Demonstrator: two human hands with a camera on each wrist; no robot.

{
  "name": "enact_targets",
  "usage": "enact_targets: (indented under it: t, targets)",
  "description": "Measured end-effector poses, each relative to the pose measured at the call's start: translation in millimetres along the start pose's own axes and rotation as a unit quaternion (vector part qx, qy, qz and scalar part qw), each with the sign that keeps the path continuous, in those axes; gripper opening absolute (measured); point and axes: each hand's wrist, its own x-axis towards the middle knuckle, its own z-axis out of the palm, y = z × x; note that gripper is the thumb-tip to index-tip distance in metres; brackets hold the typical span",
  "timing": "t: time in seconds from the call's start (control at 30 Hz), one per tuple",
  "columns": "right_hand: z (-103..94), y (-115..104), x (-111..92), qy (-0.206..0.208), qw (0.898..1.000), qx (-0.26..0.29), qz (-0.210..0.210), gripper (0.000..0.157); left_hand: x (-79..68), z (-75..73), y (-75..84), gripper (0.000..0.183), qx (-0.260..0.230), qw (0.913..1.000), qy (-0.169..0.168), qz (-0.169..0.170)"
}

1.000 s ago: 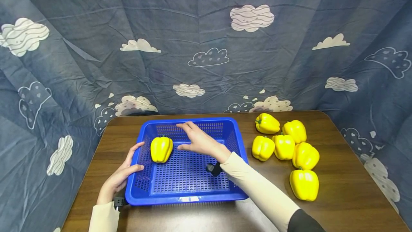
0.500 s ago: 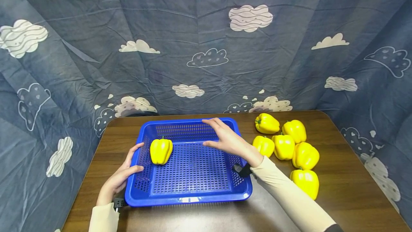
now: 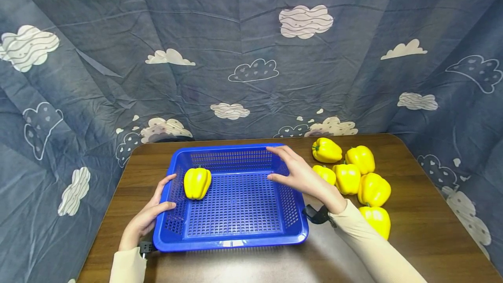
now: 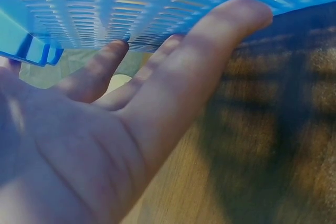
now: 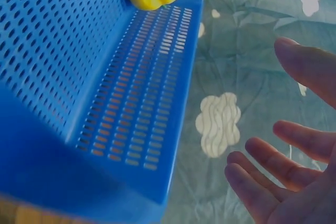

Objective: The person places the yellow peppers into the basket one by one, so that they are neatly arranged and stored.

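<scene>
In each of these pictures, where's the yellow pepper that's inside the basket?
Head: the yellow pepper is left of centre, in the lower half.
Left wrist: not clearly visible; yellow showing through slots at the top is probably it.
Right wrist: at the top edge, just left of centre, partly cut off.
Shared landmark: the blue basket.

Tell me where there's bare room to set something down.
The floor of the blue basket, right of the lone pepper, is bare. So is the table between the six grouped peppers and its right edge. Crowded: the gap between basket and group, under the right arm, and the basket's left rim, at the left hand.
</scene>
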Motion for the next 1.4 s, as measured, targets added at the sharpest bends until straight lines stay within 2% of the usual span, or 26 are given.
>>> enact_targets:
  t: [0.27, 0.4, 0.5, 0.7, 1.07, 1.4]
  targets:
    - [-12.2, 15.8, -33.8, 0.026, 0.999, 0.022, 0.024, 0.066, 0.2, 1.0, 0.2, 0.075, 0.004, 1.0, 0.007, 0.001]
    - [-14.2, 26.3, -51.9, 0.059, 0.998, 0.035, 0.015, 0.063, -0.1, 1.1, 0.0, 0.075, 0.002, 1.0, 0.004, 0.003]
    - [-13.8, 34.1, -64.5, 0.079, 0.996, 0.03, 0.009, 0.063, -0.5, 0.5, -0.5, 0.075, -0.002, 1.0, 0.0, 0.006]
    - [-11.6, 49.0, -85.3, 0.104, 0.994, 0.013, 0.026, 0.064, -0.6, -0.6, -2.3, 0.075, -0.015, 0.9997, -0.01, 0.017]
    - [-2.2, 76.3, -102.4, 0.133, 0.989, -0.012, 0.06, 0.064, 0.4, -0.9, -4.1, 0.075, -0.008, 0.9995, -0.013, 0.027]
    - [2.6, 94.1, -106.6, 0.149, 0.983, -0.028, 0.107, 0.069, 0.3, -0.9, -3.5, 0.074, -0.002, 0.9998, -0.007, 0.02]
